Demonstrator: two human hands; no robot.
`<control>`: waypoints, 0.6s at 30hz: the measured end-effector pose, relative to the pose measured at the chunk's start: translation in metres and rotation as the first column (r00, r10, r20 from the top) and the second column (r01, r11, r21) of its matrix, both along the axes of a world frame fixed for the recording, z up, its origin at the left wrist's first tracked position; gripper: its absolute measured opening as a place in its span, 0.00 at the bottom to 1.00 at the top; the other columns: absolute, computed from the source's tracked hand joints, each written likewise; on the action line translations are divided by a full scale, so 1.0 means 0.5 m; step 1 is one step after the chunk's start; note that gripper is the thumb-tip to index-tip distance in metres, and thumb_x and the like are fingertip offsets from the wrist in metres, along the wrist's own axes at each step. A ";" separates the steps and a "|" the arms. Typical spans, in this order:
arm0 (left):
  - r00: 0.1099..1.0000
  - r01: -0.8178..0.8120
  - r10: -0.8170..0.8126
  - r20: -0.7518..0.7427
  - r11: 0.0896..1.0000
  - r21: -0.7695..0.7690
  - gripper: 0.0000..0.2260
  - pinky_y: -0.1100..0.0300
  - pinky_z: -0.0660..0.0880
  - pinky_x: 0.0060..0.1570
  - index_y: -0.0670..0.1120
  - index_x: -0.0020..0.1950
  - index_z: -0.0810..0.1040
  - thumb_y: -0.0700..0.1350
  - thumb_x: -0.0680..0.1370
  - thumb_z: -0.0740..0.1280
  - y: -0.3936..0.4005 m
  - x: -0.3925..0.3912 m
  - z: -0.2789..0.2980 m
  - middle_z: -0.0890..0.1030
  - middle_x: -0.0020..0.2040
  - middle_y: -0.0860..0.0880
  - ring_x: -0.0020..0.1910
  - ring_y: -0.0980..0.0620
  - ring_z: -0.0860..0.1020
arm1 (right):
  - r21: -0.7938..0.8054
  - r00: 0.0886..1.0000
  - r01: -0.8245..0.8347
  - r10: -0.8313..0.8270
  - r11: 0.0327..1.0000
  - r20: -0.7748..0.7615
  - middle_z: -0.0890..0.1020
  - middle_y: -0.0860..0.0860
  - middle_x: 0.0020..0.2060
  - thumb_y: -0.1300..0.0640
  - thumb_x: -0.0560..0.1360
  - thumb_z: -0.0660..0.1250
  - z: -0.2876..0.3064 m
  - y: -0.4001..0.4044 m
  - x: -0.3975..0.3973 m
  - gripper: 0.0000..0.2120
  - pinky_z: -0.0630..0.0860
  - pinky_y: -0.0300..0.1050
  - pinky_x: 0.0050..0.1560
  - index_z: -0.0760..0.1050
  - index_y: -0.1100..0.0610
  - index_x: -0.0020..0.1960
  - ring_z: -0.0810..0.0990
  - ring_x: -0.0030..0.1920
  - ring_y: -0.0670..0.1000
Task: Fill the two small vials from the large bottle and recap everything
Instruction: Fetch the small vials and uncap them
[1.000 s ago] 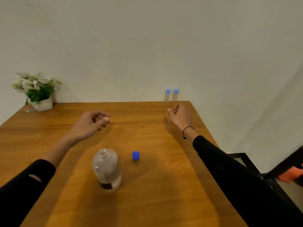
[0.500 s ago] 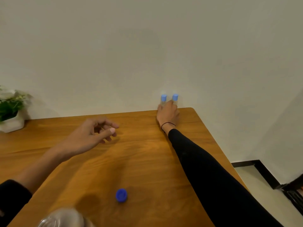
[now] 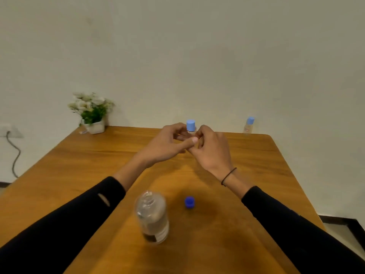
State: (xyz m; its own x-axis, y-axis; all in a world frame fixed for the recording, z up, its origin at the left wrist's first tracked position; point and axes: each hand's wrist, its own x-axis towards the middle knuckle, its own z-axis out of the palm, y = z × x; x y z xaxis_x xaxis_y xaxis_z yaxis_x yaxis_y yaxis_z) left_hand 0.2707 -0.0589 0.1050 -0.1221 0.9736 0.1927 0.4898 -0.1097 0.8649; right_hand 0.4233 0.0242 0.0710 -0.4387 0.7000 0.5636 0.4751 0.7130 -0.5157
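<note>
Right hand (image 3: 213, 153) curled round a vial (image 3: 191, 129), grip closed on the body, which sits mostly hidden behind fingers; only the light blue cap (image 3: 190, 125) pokes above. Left hand (image 3: 167, 145) up against it from the other side, thumb and fingers pinched toward the vial just below the cap, exact contact hidden. Probably one hand steadying while the other readies to twist the cap off, so step in hand looks like uncapping the first vial. Held raised over the far-middle of the worktop (image 3: 59, 175), not resting on it as far as can be told. Second vial (image 3: 248, 126) capped, upright at the far right edge near the wall, well apart, untouched. Bottle (image 3: 152, 216) upright, near edge, mouth open, liquid inside, so ready for pouring. Its dark blue bottle cap (image 3: 189, 202) lying just beside on the right, parked within reach for recapping. Plant (image 3: 92, 113) in white pot at far left corner, out of the way. Cable (image 3: 14, 155) down the left wall. Filling not yet begun, judging by both vials capped.
</note>
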 end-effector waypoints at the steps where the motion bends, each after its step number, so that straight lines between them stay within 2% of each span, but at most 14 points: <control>1: 0.999 -0.018 0.019 -0.028 0.999 0.041 0.12 0.59 0.84 0.54 0.47 0.65 0.84 0.48 0.83 0.73 -0.023 0.000 0.008 0.87 0.54 0.51 0.50 0.60 0.84 | 0.017 0.999 -0.046 0.046 0.999 0.001 0.74 0.43 0.28 0.38 0.73 0.70 0.015 -0.035 -0.004 0.15 0.68 0.45 0.28 0.72 0.48 0.45 0.76 0.31 0.48; 3: 0.994 -0.045 0.055 -0.093 0.994 0.100 0.09 0.66 0.78 0.50 0.46 0.61 0.86 0.46 0.83 0.73 -0.078 -0.012 0.018 0.87 0.48 0.52 0.45 0.63 0.81 | 0.034 0.991 -0.134 0.134 0.990 0.018 0.77 0.45 0.29 0.37 0.72 0.69 0.034 -0.094 -0.007 0.16 0.76 0.52 0.32 0.79 0.48 0.50 0.78 0.31 0.49; 5: 0.980 -0.091 0.110 -0.164 0.989 0.118 0.10 0.69 0.75 0.51 0.45 0.62 0.87 0.47 0.83 0.74 -0.144 -0.037 0.019 0.88 0.50 0.54 0.46 0.63 0.82 | 0.023 0.981 -0.193 0.192 0.981 0.022 0.79 0.45 0.29 0.34 0.71 0.71 0.038 -0.129 -0.004 0.24 0.77 0.51 0.35 0.81 0.50 0.57 0.79 0.32 0.48; 6: 0.971 -0.146 0.165 -0.172 0.982 0.118 0.11 0.70 0.75 0.51 0.45 0.63 0.87 0.48 0.82 0.75 -0.182 -0.056 0.011 0.88 0.50 0.53 0.46 0.64 0.82 | 0.019 0.979 -0.203 0.203 0.979 0.012 0.78 0.45 0.29 0.33 0.70 0.72 0.033 -0.140 0.001 0.25 0.76 0.47 0.35 0.81 0.50 0.56 0.78 0.31 0.46; 9: 0.939 -0.313 0.316 -0.135 0.949 0.042 0.13 0.72 0.77 0.49 0.46 0.63 0.87 0.48 0.80 0.76 -0.298 -0.116 -0.043 0.89 0.51 0.50 0.44 0.64 0.81 | 0.036 0.982 -0.186 0.186 0.982 -0.001 0.75 0.43 0.27 0.39 0.75 0.73 0.005 -0.144 0.023 0.16 0.68 0.39 0.30 0.78 0.51 0.52 0.75 0.28 0.41; 11: 0.916 -0.383 0.373 -0.146 0.923 -0.047 0.14 0.72 0.78 0.50 0.48 0.63 0.87 0.49 0.79 0.77 -0.359 -0.145 -0.099 0.88 0.52 0.54 0.47 0.66 0.83 | -0.006 0.988 -0.154 0.154 0.988 -0.004 0.75 0.44 0.26 0.48 0.77 0.75 -0.020 -0.136 0.040 0.09 0.70 0.42 0.30 0.78 0.52 0.50 0.75 0.27 0.44; 13: 0.905 -0.416 0.397 -0.152 0.901 -0.125 0.14 0.71 0.78 0.48 0.49 0.62 0.87 0.50 0.78 0.78 -0.394 -0.160 -0.150 0.88 0.51 0.57 0.49 0.68 0.84 | -0.060 0.994 -0.112 0.112 0.992 0.007 0.77 0.47 0.26 0.55 0.78 0.76 -0.043 -0.131 0.053 0.06 0.74 0.46 0.32 0.79 0.54 0.48 0.77 0.28 0.49; 18: 0.894 -0.446 0.424 -0.144 0.876 -0.183 0.14 0.69 0.77 0.50 0.54 0.60 0.85 0.51 0.76 0.80 -0.386 -0.165 -0.209 0.87 0.52 0.60 0.51 0.69 0.83 | -0.132 0.995 -0.081 0.089 0.988 0.054 0.79 0.50 0.27 0.56 0.79 0.74 -0.071 -0.131 0.054 0.05 0.72 0.44 0.32 0.78 0.55 0.48 0.79 0.29 0.51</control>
State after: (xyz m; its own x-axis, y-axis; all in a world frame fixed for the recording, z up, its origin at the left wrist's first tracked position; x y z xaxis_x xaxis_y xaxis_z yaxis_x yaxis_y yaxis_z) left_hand 0.1880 -0.2519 0.0003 -0.5336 0.8453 0.0265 0.5288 0.3090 0.7905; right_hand 0.4503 -0.0415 0.0355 -0.5299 0.7241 0.4415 0.4482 0.6810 -0.5790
